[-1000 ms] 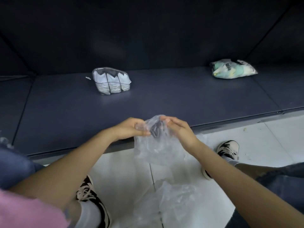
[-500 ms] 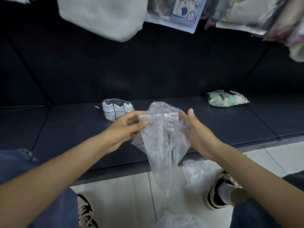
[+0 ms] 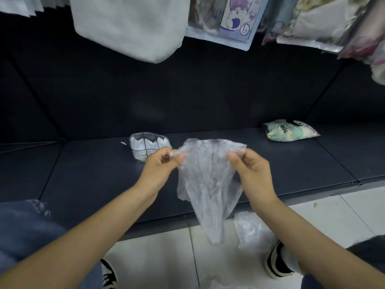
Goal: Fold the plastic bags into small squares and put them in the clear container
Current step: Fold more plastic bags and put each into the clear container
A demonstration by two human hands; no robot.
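A thin clear plastic bag (image 3: 208, 184) hangs in the air in front of me, stretched at its top edge between both hands. My left hand (image 3: 161, 165) pinches the top left corner. My right hand (image 3: 250, 170) pinches the top right corner. The bag's lower end tapers down over the shelf edge. The clear container (image 3: 149, 146) stands on the dark shelf (image 3: 83, 174) just behind my left hand, with white folded bags inside. Another crumpled clear bag (image 3: 253, 230) lies on the floor by my right shoe.
A printed packet (image 3: 289, 130) lies on the shelf at the back right. A white towel (image 3: 129, 26) and packaged goods (image 3: 235, 17) hang above. My shoes (image 3: 277, 263) and knees frame the white tiled floor (image 3: 156, 259) below.
The view has tilted up. My hands have drawn apart, spreading the bag's top edge wide; it was bunched between them a second ago, then held as a narrow strip.
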